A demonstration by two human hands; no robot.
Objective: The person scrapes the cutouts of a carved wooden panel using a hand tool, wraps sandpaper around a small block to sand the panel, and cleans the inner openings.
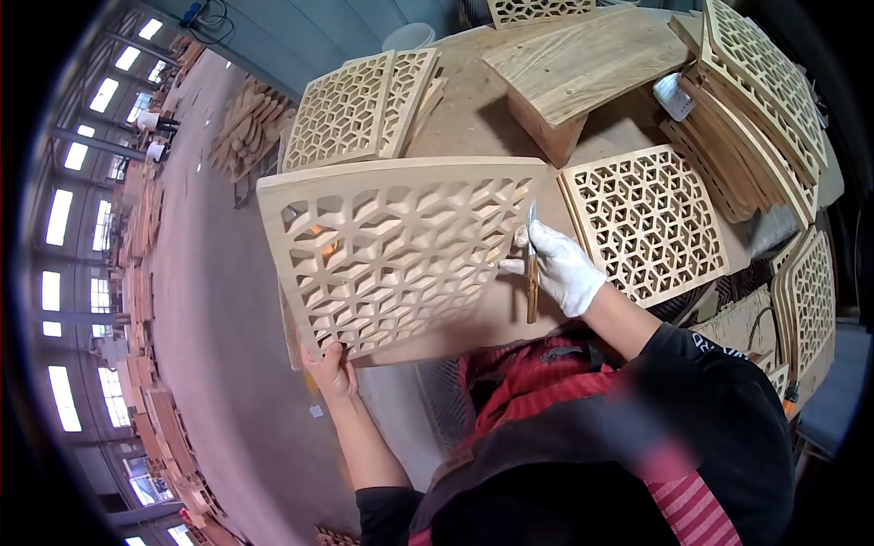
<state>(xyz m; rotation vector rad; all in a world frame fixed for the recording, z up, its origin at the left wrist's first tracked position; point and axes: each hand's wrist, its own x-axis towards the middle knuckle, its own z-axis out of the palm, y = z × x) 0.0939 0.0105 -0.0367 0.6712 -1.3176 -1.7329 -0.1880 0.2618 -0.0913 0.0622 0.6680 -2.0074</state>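
A pale wooden lattice panel [401, 173], cut through with a star-like pattern, is tilted up in front of me. My bare left hand [333, 371] grips its lower left corner, with fingers around the edge. Near the panel's right edge, my right hand [564, 268] wears a white glove and is closed on a wooden-handled tool with a narrow metal blade [532, 289]. The blade points up and the handle hangs below the fingers. Whether the blade touches the panel, I cannot tell. An orange object behind the panel shows through its openings.
Another lattice panel [651, 223] lies on the worktable [469, 68] to the right. Further panels [341, 109] lean at the back left, and stacked curved panels [765, 91] stand at the right. Behind is a low wooden stand [583, 64]. A white bucket [410, 36] sits beyond the table.
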